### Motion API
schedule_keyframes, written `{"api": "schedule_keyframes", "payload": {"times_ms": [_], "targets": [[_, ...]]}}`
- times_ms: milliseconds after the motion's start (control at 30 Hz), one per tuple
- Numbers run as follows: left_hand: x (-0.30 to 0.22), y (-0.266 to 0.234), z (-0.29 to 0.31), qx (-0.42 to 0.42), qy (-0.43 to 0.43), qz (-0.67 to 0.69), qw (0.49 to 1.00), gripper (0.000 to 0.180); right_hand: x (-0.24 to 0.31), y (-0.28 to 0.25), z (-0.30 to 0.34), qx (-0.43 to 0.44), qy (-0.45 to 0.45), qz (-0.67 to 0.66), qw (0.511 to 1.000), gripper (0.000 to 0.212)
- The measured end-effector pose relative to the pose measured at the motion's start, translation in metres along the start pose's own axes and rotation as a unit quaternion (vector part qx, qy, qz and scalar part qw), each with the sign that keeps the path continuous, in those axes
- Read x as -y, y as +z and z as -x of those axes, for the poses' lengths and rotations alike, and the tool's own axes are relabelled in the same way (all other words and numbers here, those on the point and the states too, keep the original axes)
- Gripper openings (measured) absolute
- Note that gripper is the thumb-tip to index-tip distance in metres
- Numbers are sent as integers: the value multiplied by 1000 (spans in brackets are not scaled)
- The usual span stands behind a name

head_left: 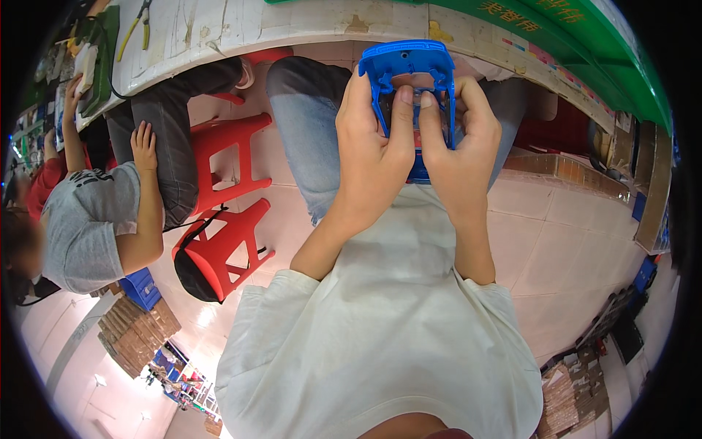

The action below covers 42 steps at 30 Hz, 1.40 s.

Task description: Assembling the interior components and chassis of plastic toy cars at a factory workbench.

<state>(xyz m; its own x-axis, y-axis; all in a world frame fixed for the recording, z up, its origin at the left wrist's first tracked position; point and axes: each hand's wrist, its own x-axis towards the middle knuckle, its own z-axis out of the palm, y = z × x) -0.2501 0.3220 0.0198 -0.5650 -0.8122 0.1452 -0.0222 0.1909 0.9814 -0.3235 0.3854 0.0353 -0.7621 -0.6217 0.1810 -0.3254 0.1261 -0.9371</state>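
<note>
A blue plastic shell, shaped like a toy car body (pixel 406 53), is held up in front of my lap with its hollow side facing me. My left hand (pixel 374 139) grips its left side, and my right hand (pixel 462 139) grips the right side. Both thumbs press side by side inside the shell, on a clear or dark part near its middle. The fingers wrap behind the side walls and are partly hidden. What lies beneath the thumbs is too small to make out.
Beyond the shell runs a worn white table edge (pixel 292 33), with yellow-handled pliers (pixel 136 31) at its left. A green crate (pixel 585 44) stands at the far right. Red stools (pixel 227 157) and a seated co-worker (pixel 91 219) are on my left. A cardboard box (pixel 570 172) lies at right.
</note>
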Motion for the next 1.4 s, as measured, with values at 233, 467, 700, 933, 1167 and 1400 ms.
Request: {"api": "schedule_keyframes", "payload": {"times_ms": [233, 467, 700, 933, 1167, 1400], "targets": [[-2, 3, 2, 8, -8, 35, 999, 18, -1, 2, -1, -17, 7, -54, 998, 7], [6, 2, 0, 13, -7, -8, 1000, 16, -6, -1, -3, 1, 13, -76, 997, 7], [7, 1, -2, 18, -2, 28, 999, 14, -8, -4, -6, 18, -4, -21, 1000, 9], [7, 1, -4, 15, -7, 25, 1000, 13, -8, -3, -6, 11, -10, -6, 1000, 11], [3, 0, -3, 6, -5, -17, 1000, 12, -14, 1, -4, 5, -18, -30, 999, 11], [-2, -1, -7, -30, -10, 75, 997, 17, -10, -1, 8, 43, 47, -106, 992, 9]]}}
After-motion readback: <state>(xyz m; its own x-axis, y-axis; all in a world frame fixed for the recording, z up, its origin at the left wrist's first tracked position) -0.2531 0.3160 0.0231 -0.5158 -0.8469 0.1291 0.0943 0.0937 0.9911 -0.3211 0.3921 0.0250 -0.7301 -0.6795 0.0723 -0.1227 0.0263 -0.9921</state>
